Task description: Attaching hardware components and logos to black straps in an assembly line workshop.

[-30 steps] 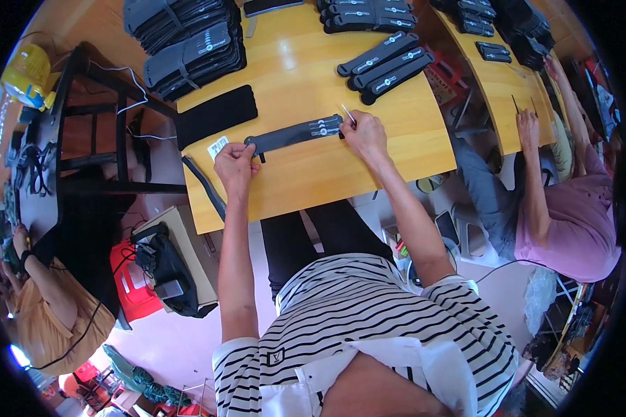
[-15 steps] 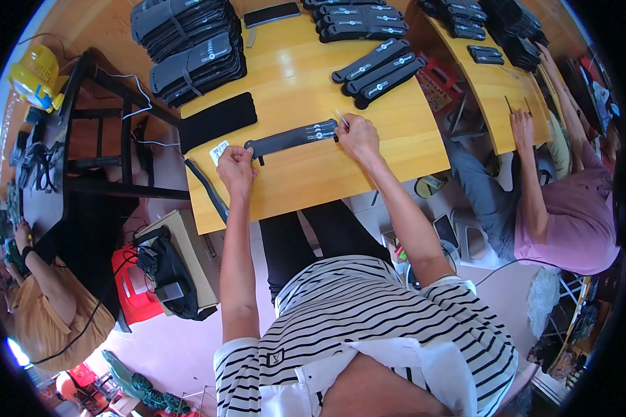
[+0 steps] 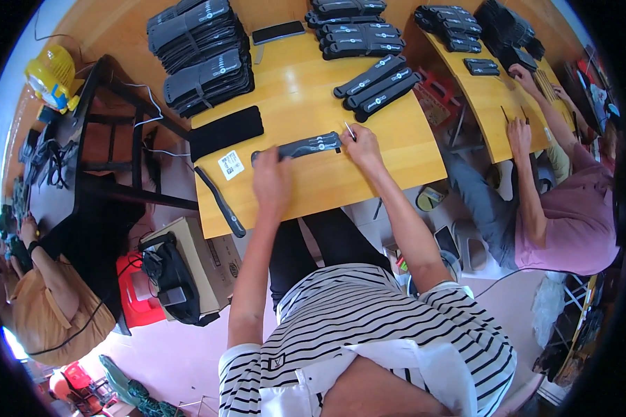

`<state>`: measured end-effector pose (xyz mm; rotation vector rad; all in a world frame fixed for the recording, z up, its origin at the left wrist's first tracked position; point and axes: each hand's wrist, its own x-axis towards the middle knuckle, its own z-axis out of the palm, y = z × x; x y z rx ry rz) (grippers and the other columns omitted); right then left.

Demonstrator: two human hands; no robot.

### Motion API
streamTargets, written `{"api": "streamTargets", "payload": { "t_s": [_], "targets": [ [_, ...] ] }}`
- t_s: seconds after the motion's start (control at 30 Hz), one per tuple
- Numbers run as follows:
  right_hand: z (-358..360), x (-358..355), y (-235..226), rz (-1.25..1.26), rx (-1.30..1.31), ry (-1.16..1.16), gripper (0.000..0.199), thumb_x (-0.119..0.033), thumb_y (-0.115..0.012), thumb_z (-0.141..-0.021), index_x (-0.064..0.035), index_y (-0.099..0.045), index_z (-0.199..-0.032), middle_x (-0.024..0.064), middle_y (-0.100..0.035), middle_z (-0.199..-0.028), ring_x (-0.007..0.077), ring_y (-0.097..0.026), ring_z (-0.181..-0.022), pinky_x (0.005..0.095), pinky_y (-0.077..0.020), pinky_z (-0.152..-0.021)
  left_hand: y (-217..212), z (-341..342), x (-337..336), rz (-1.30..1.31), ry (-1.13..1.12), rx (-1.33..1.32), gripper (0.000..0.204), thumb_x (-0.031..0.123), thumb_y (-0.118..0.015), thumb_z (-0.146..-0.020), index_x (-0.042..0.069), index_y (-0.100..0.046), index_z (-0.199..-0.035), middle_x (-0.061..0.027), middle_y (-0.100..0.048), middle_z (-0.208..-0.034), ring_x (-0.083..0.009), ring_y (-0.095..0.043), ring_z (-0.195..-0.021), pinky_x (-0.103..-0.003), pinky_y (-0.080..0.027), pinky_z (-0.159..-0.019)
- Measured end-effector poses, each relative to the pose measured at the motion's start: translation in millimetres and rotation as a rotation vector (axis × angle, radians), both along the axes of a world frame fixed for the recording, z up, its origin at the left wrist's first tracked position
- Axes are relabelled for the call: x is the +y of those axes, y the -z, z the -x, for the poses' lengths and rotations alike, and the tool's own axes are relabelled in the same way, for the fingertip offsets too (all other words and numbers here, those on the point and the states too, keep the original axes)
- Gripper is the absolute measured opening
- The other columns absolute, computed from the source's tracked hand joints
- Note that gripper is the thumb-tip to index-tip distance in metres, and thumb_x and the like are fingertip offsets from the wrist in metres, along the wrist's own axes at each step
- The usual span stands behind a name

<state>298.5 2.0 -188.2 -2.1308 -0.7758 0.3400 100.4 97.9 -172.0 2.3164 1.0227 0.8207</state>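
A flat black strap with white print lies crosswise on the yellow table in front of me. My left hand is over the strap's left end, its fingers smeared by motion. At the strap's right end, my right hand is closed around a thin, pale-tipped tool, most of it hidden in the fingers. Left of the strap are a white printed label and a narrow black strip. A folded black cloth lies just beyond the label.
Banded stacks of black straps stand at the table's far left, with more bundles at the far right. Several loose straps lie nearer, and a phone lies at the back. Co-workers sit on both sides, one in a pink shirt.
My left hand has moved right, off the label, and onto the strap's left end. My right hand stays at the other end, still holding the thin tool. The view has shifted slightly.
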Motion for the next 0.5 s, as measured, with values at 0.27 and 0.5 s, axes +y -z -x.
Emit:
{"api": "streamTargets", "payload": {
  "t_s": [0.27, 0.5],
  "targets": [
    [1, 0, -2, -0.027, 0.208, 0.006, 0.015, -0.018, -0.057, -0.075, -0.0025, -0.06, -0.074, 0.0161, -0.061, -0.065, 0.0315, -0.061, -0.064, 0.0391, -0.0463, -0.061, 20, -17, -31, -0.201, 0.201, 0.37, 0.074, 0.05, -0.052, -0.081, 0.008, -0.029, -0.137, -0.02, -0.018, -0.144, -0.0339, -0.016, -0.134, -0.054, -0.015, -0.105],
    [-5, 2, 9, -0.06, 0.114, -0.005, 0.017, -0.019, -0.056, -0.076, -0.0019, -0.06, -0.075, 0.0188, -0.06, -0.068, 0.0334, -0.06, -0.068, 0.0407, -0.0454, -0.062, 13, -21, -31, -0.178, 0.215, 0.389, 0.079, 0.057, -0.052, -0.078, 0.011, -0.028, -0.138, -0.021, -0.018, -0.144, -0.035, -0.016, -0.133, -0.056, -0.015, -0.104]
  ]
}}
